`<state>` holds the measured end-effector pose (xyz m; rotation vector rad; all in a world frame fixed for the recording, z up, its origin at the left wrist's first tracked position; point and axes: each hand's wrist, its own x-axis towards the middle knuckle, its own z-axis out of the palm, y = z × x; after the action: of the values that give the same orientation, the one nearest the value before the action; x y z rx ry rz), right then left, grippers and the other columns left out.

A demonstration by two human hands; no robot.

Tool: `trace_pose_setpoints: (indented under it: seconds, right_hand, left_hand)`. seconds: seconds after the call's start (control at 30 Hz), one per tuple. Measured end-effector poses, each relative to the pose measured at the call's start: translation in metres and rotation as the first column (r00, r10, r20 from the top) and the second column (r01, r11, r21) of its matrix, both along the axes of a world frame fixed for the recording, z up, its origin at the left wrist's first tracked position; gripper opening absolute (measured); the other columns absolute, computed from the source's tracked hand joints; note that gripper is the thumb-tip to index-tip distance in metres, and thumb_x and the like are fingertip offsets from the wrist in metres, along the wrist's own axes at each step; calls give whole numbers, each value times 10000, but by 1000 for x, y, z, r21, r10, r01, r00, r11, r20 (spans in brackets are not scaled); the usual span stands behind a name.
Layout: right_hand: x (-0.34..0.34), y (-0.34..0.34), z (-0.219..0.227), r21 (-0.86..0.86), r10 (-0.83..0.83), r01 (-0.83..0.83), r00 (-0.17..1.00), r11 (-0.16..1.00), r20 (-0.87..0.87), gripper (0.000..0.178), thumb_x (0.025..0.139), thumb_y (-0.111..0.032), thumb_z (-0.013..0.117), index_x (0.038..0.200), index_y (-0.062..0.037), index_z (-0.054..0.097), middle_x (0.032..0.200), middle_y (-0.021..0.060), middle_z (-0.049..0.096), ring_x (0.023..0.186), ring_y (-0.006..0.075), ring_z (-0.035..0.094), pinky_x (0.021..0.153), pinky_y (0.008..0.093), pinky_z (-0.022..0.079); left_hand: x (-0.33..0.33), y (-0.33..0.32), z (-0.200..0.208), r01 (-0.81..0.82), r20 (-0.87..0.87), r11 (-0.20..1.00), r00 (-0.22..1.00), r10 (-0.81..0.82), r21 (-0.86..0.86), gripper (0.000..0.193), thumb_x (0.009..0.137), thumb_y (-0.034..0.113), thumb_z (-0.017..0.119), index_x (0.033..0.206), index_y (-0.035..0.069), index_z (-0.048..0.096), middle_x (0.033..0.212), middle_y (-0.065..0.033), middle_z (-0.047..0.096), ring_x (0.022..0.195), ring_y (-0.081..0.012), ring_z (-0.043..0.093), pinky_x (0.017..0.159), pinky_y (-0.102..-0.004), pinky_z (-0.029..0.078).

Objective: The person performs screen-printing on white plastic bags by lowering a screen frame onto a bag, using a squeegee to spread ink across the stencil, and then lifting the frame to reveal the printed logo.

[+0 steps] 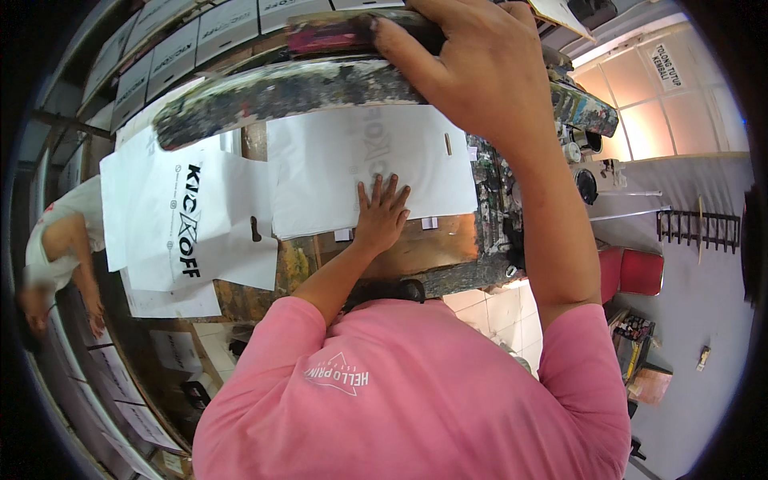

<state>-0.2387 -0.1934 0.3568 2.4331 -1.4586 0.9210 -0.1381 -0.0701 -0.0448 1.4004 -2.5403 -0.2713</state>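
My left hand (383, 218) lies flat, fingers spread, on a white plastic bag (320, 168) with a handle slot; faint grey lettering shows on it. Above the bag's far edge is a raised, ink-crusted screen printing frame (264, 100). My right hand (480, 72) is closed over this frame, the thumb against a dark, pink-stained bar (332, 36) along it. The upper picture edge cuts off some of its fingers. To the left, white bags with black print (216, 208) lie overlapping on the paint-stained table (300, 268).
Another person (68, 232) bends at the far left, beside stacked white printed boxes (120, 376). More boxes (172, 56) stand along the back. On the right are cans (586, 142), a red chair (640, 270) and a black wall rack (698, 230).
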Motion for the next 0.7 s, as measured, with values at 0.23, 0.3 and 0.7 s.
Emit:
trace_pose_setpoints:
  seconds: [0.23,0.3,0.7]
  right_hand:
    - [8,3,9,106,-87,90,995,990,-38,465,906,-473,642,792,-26,699,740,146,680,763,309,658,868,432,429]
    - [3,0,2,37,-65,67,997,997,-46,471,910,-477,630,800,-25,700,748,152,680,773,312,657,876,430,428]
    - [8,20,-6,12,-64,63,998,998,23,441,910,-437,630,834,-8,698,764,175,682,808,361,655,894,447,431]
  left_hand:
    - [-3,0,2,9,-13,1000,1000,-9,-7,584,1063,472,458,1578,196,453,1690,-138,289,1558,-441,204,1194,-763,86]
    - [-6,0,4,14,4,1000,1000,-14,-1,605,1061,493,454,1590,200,433,1697,-141,272,1561,-443,191,1190,-769,82]
    - [10,5,78,-206,-376,978,905,199,22,880,982,666,496,1646,129,284,1699,-198,228,1574,-405,194,1220,-698,144]
